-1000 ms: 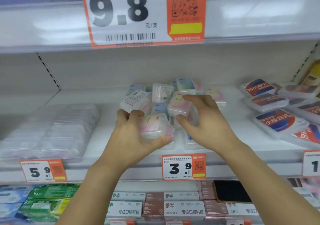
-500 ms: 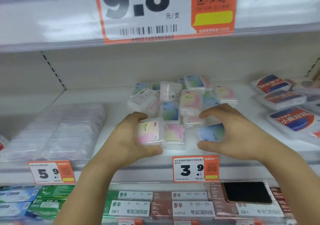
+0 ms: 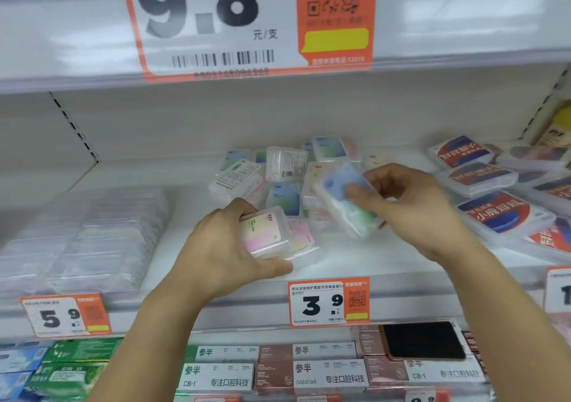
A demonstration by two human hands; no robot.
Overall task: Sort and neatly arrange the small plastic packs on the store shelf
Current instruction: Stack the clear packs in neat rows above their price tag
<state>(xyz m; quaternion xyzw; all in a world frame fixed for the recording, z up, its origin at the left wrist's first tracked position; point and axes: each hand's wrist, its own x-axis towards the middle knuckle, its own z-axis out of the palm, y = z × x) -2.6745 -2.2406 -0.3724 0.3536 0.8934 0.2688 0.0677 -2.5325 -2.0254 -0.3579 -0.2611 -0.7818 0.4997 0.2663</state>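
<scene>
- Nearest you, on the shelf below, sit white and brown cartons (image 3: 329, 374) printed "参半", "oralshark" and "CB-1", with green boxes (image 3: 74, 367) to their left and a flat black rectangular item (image 3: 425, 340) lying on top at the right.
- On the shelf edge, an orange-and-white price tag (image 3: 329, 302) reads "3.9"; a similar tag (image 3: 65, 316) further left reads "5.9".
- Your left hand (image 3: 222, 253) grips a clear plastic pack with a pink-and-yellow label (image 3: 262, 234), thumb under its front edge, fingers curled over the far side, at the front of the shelf.
- Your right hand (image 3: 414, 207) pinches a clear plastic pack with a blue-and-green label (image 3: 343, 194), tilted and raised above the shelf; it is blurred.
- Behind both lies a loose heap of small clear packs (image 3: 278, 170), some with barcode side up, in the shelf's middle.
- To the right lie larger clear cases with red-and-blue labels (image 3: 500, 213) reading "小鹿妈妈"; to the left, stacked clear cases (image 3: 92, 238).
- Overhead, a large tag (image 3: 247, 21) reads "9.8 元/支".
</scene>
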